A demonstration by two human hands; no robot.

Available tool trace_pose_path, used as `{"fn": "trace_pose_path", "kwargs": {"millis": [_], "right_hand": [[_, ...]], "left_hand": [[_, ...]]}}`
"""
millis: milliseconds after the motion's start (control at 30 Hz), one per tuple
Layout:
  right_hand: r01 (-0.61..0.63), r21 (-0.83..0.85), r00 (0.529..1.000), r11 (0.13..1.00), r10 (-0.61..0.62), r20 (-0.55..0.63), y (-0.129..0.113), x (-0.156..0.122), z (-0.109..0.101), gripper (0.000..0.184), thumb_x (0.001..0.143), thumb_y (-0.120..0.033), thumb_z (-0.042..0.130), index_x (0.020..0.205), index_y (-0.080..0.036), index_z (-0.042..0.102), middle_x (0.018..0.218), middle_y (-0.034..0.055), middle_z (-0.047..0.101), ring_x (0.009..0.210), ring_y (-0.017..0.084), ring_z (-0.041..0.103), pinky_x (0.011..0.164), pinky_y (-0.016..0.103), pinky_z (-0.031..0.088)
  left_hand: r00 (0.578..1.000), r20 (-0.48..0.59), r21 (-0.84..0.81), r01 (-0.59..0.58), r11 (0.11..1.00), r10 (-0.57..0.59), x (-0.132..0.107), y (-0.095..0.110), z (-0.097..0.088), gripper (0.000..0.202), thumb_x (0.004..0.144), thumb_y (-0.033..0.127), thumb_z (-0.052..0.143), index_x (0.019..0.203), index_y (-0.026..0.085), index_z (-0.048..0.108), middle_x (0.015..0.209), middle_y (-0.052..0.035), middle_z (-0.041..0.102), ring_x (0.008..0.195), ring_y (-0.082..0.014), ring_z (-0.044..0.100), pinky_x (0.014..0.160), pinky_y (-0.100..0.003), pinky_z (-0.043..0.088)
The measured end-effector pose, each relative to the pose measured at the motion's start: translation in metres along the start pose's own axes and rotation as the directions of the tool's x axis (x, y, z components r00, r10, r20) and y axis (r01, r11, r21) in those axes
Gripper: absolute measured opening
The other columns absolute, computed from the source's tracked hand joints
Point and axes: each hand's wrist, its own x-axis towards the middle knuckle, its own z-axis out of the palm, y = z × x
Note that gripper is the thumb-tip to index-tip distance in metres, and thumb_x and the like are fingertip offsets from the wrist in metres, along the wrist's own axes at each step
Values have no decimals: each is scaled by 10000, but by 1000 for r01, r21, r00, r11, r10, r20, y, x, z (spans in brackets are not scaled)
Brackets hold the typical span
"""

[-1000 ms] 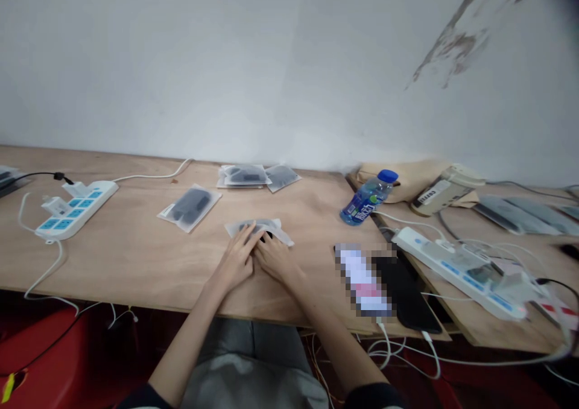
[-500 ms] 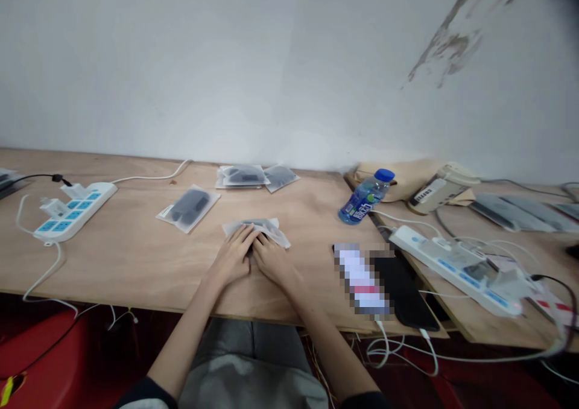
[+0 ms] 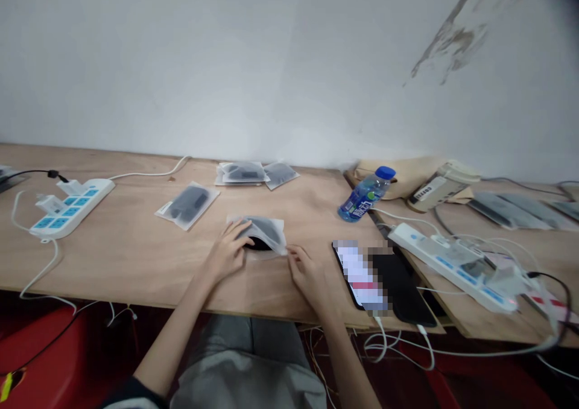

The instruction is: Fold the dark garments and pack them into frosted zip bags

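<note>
A clear plastic pouch [image 3: 265,232] with a dark item inside lies on the wooden table [image 3: 136,258] in front of me. My left hand [image 3: 225,253] rests on the pouch's left end, fingers curled over it and pressing it down. My right hand [image 3: 308,274] lies on the table just right of the pouch, and its fingertips pinch the pouch's right corner. The dark item pokes out at the pouch's near edge between my hands.
More bagged items: one pouch [image 3: 186,204] to the left, two pouches [image 3: 256,173] by the wall. A white-and-blue power strip [image 3: 69,207] lies far left. Right: water bottle [image 3: 365,195], phones [image 3: 384,279] on cables, another power strip [image 3: 452,264], a tape dispenser [image 3: 441,186].
My hands were together on the pouch. My right hand has slid right to the pouch's corner, and the pouch now lies spread out with its dark content showing.
</note>
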Motion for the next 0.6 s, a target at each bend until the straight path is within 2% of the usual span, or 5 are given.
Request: {"fn": "trace_pose_path", "kwargs": {"millis": [100, 200, 267, 433, 600], "right_hand": [[6, 55, 1000, 998, -5, -6, 3, 2, 7, 263, 921, -230, 433, 1061, -214, 655, 1032, 66, 732, 948, 210, 692, 857, 363, 551], [16, 52, 998, 999, -12, -64, -1, 1, 14, 262, 932, -274, 440, 1047, -216, 669, 1016, 70, 739, 922, 210, 698, 854, 363, 551], [24, 42, 997, 999, -21, -74, -5, 1, 16, 269, 936, -281, 433, 1032, -221, 677, 992, 67, 745, 885, 206, 702, 826, 350, 556], [42, 20, 998, 999, -41, -49, -10, 0, 17, 298, 943, -267, 410, 1054, -232, 684, 970, 54, 750, 840, 203, 706, 768, 322, 557], [0, -4, 995, 1000, 0, -97, -6, 1, 16, 296, 930, -239, 413, 1038, -220, 688, 960, 63, 751, 829, 211, 705, 754, 315, 546]], "left_hand": [[997, -71, -5, 31, 1000, -31, -4, 32, 0, 360, 774, 54, 506, 1058, 224, 649, 1412, -71, 518, 1382, -260, 396, 1146, -532, 335], [998, -63, 48, 19, 999, -16, 0, 61, 17, 389, 852, 118, 506, 1215, 227, 592, 1430, -90, 505, 1381, -264, 400, 1166, -549, 285], [999, -35, 60, -1, 998, 3, 5, 70, 30, 403, 895, 152, 489, 1288, 222, 550, 1398, -95, 542, 1370, -261, 420, 1175, -564, 256], [998, -62, 53, -23, 998, 26, 10, 61, 48, 315, 953, 157, 428, 1199, 215, 616, 1139, -54, 708, 1208, -231, 584, 1168, -557, 279], [992, -127, 91, -11, 996, 22, 5, 47, 40, 282, 954, 154, 448, 1128, 234, 655, 1166, -43, 706, 1233, -225, 573, 1166, -562, 282]]}}
